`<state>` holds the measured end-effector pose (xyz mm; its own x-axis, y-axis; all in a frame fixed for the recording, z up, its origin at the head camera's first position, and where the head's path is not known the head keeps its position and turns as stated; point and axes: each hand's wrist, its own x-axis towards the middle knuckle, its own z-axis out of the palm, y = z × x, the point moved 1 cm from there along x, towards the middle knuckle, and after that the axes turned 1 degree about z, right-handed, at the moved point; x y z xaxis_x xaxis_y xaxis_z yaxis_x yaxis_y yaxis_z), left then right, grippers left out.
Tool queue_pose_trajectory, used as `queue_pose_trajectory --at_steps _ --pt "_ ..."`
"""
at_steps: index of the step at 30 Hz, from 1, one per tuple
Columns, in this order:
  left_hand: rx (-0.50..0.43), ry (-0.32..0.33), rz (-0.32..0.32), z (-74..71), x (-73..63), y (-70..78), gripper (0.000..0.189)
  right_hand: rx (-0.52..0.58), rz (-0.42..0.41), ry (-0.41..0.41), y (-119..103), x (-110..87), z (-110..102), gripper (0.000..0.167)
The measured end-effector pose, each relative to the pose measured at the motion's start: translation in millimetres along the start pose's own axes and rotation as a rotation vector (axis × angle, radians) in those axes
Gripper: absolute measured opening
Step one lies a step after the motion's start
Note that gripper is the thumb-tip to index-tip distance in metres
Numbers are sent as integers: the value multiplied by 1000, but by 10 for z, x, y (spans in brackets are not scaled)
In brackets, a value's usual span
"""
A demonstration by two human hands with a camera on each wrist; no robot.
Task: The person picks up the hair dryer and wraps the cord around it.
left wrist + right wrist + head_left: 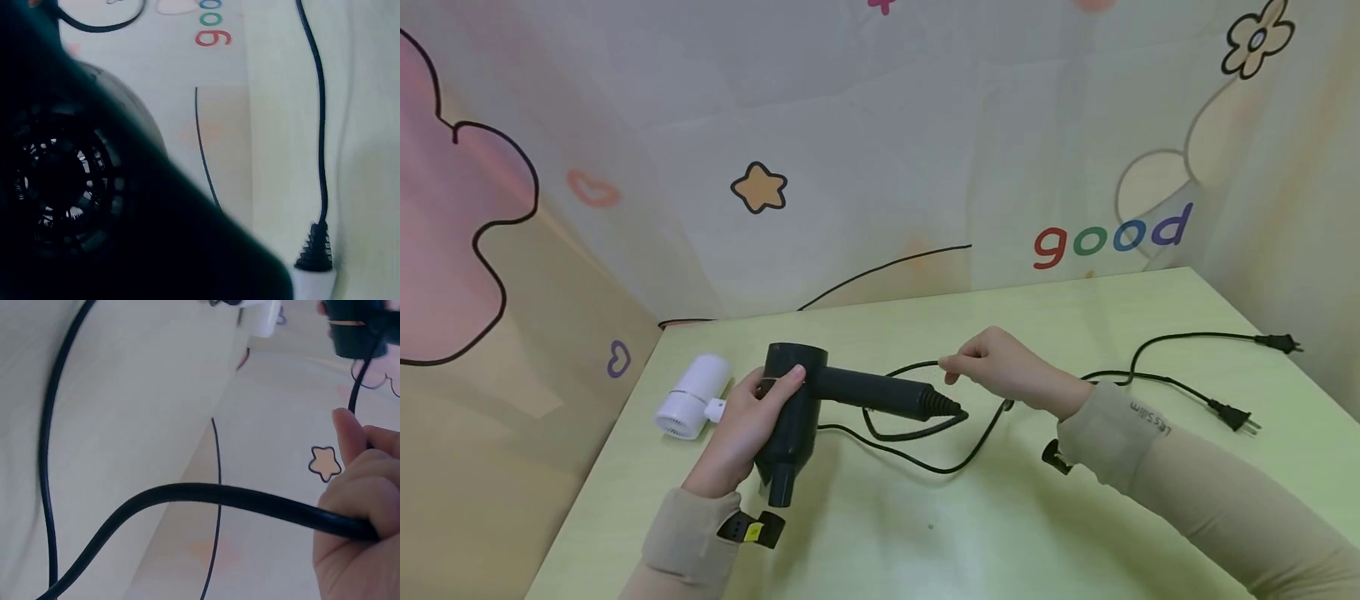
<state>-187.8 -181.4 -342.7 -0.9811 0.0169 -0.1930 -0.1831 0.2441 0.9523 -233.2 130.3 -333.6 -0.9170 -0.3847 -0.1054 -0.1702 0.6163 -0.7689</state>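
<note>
My left hand (pixel 741 433) grips a dark hair dryer (pixel 853 392) by its barrel, holding it above the table with the handle pointing right. In the left wrist view the dryer's dark body (pixel 156 225) fills much of the picture, with a round vent visible. To the right, my right hand (pixel 996 367) holds the dryer's black cord (pixel 206 494), its fingers curled round it. A loop of cord hangs under the handle. Left of my left hand a white hair dryer (pixel 700 387) lies on the table, its handle partly hidden behind that hand.
Two black plugs lie on the right side of the pale table (pixel 925 533): one plug (pixel 1277 342) farther back, another plug (pixel 1231 416) nearer. The white dryer's cord (pixel 322 125) runs across the table. A printed cloth (pixel 865 167) hangs along the back and sides.
</note>
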Motion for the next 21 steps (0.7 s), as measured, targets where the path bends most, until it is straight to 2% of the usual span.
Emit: queue_pose_trajectory --at_steps 7,13,21 --pt "104 78 19 -2 26 -64 73 125 52 54 -52 -41 -168 32" --pt "163 141 23 -6 109 -123 84 190 26 88 -155 -117 -264 33" --pt "210 204 13 36 199 -141 93 287 1 68 -231 -181 -314 36"
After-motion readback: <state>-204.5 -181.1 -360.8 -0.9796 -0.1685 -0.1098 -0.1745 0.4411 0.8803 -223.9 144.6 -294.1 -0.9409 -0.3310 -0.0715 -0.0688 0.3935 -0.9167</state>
